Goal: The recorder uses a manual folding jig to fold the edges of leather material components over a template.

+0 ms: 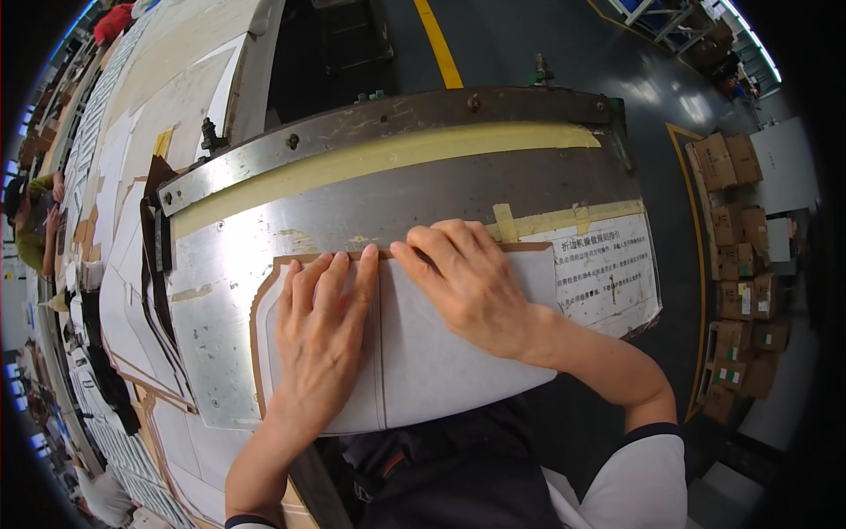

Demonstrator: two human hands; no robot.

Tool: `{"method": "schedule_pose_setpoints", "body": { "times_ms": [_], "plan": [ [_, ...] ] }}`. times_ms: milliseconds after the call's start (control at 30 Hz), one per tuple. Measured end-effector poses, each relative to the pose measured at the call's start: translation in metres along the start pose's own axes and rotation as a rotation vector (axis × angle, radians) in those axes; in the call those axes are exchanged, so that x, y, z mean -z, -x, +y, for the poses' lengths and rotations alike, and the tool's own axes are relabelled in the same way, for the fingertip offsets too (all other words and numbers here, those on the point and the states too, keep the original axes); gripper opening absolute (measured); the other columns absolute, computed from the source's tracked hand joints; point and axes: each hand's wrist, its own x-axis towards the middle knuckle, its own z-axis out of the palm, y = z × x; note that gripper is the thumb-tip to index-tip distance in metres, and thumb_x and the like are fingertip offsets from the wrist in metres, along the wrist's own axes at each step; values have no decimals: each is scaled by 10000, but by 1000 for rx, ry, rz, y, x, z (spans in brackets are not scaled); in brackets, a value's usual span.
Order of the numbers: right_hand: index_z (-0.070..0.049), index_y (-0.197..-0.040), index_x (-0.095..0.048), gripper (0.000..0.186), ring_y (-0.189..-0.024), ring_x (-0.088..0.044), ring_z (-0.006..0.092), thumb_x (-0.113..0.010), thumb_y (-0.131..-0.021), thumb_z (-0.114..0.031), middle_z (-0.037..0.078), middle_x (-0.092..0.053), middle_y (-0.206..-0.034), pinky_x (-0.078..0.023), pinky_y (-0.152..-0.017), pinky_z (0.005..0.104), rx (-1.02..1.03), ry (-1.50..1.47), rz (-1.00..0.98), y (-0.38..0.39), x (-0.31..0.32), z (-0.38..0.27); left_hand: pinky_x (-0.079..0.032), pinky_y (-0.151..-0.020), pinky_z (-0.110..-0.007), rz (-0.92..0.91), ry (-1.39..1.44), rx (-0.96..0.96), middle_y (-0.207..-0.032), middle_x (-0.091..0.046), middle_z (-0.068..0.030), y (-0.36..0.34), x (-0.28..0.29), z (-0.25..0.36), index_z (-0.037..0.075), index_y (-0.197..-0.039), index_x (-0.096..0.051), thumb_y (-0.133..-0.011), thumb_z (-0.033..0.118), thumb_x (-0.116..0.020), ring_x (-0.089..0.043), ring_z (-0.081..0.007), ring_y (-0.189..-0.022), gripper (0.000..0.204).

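A white panel [458, 335] with a brown edge lies on a scuffed steel plate [220, 326] and overhangs its front. My left hand [322, 344] lies on the panel's left part, fingers stretched to the brown top edge, beside a seam line. My right hand [476, 291] grips that top edge right of it, thumb at the edge and fingers curled; the fingertips are partly hidden. A steel bar [388, 119] with bolts and yellow tape spans the plate's back, and a printed label [608, 291] is stuck at its right.
A long bench [176, 88] with flat sheets runs along the left. Another person [35, 220] in olive is at the far left; others show at the rim. Stacked cartons [736, 256] line the right beside a grey floor [665, 203] with yellow lines. A dark cart [344, 35] stands behind.
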Motion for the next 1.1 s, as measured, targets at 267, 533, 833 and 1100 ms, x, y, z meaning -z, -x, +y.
{"method": "schedule_pose_setpoints", "body": {
  "times_ms": [267,533,833,1100],
  "plan": [
    [2,-1154,-679,315,-1032,-570,265,-707,-841,3,94,-603,-1081,-477,-898,402,-413,-521,-18,-6,20,24,-545,-950,-443,22,36,25,-1267,-590,-134,-3,-4,3,13,-1398,-617,-788,-61,-679,-605,-339,-1169,618],
    [-16,-1079,-722,290,-1021,-562,265,-800,-800,-24,78,-594,-1076,-476,-900,392,-299,-268,-79,12,31,21,-550,-959,-443,64,3,20,-1273,-609,-137,-3,-10,11,4,-1381,-617,-803,-79,-647,-608,-340,-1182,584],
    [-42,-961,-665,210,-914,-568,244,-817,-820,-75,56,-569,-980,-473,-822,395,-120,-201,-31,5,15,28,-495,-1076,-521,49,23,32,-1305,-603,-172,4,-12,12,82,-1398,-626,-862,-57,-656,-593,-355,-1237,555],
    [4,-884,-623,168,-809,-595,227,-695,-738,-37,111,-599,-862,-492,-643,309,305,250,1,3,9,31,-524,-1026,-475,92,2,-11,-1352,-575,-149,11,-15,10,171,-1408,-657,-798,-141,-633,-573,-365,-1268,685]
  ]
}}
